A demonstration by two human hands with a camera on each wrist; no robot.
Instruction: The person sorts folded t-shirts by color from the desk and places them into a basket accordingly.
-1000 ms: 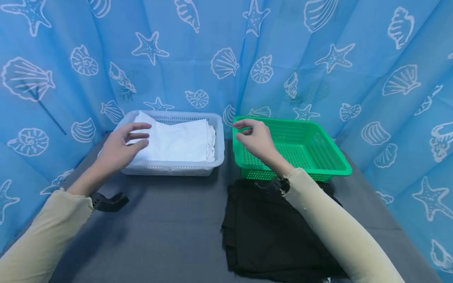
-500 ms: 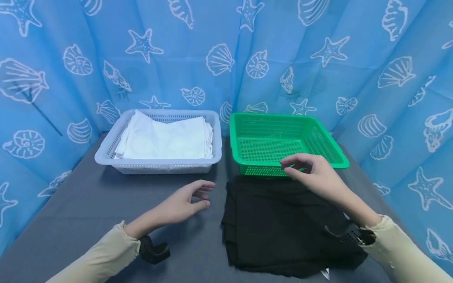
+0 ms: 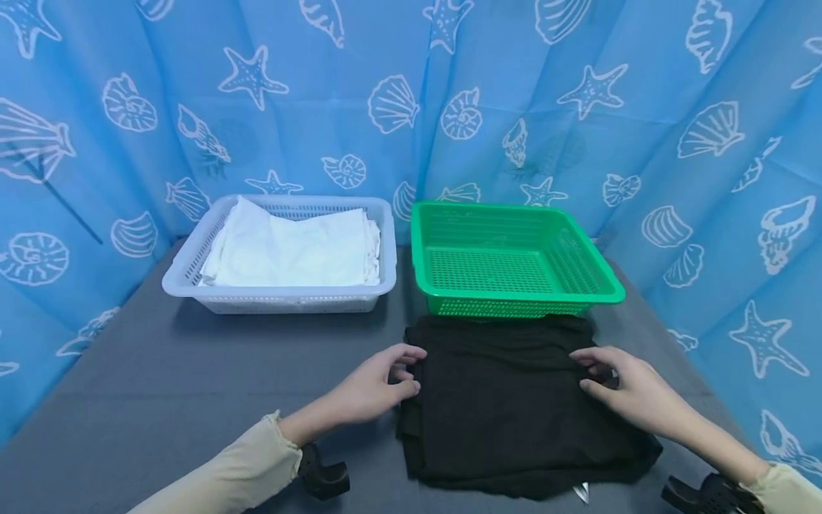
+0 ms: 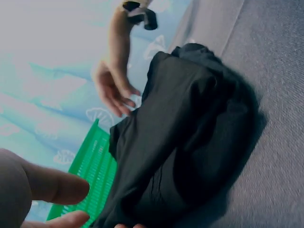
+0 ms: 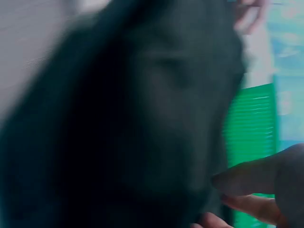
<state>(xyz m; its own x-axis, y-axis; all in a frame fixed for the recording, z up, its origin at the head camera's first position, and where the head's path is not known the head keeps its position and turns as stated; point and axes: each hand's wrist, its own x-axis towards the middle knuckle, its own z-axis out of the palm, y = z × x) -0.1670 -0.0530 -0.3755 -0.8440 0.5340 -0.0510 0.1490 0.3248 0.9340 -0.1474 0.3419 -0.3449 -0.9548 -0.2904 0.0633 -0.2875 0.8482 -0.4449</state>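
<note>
A pile of folded black cloth [image 3: 501, 407], probably clothing, lies on the grey table in front of the green basket. My left hand [image 3: 379, 385] is at the pile's left edge, fingers loosely bent and thumb apart from them. At the right edge, my right hand [image 3: 632, 389] has its fingertips over or against the fabric; whether they touch it is hard to tell. Neither hand visibly grips the cloth. In the left wrist view the black cloth [image 4: 161, 133] looks thick and layered. The right wrist view is blurred, with the dark fabric [image 5: 175, 118] beside the fingers.
Behind the pile stands the green perforated basket [image 3: 516, 293], with nothing seen inside. To its left, a white basket [image 3: 289, 291] holds folded white cloth [image 3: 295, 250]. A small white tag [image 3: 581, 492] pokes out under the pile. A blue shell-patterned curtain [image 3: 334, 93] hangs behind.
Both hands have come away from above the baskets toward me. The left moved right to the black pile's left edge; the right moved right and down to its right edge.
</note>
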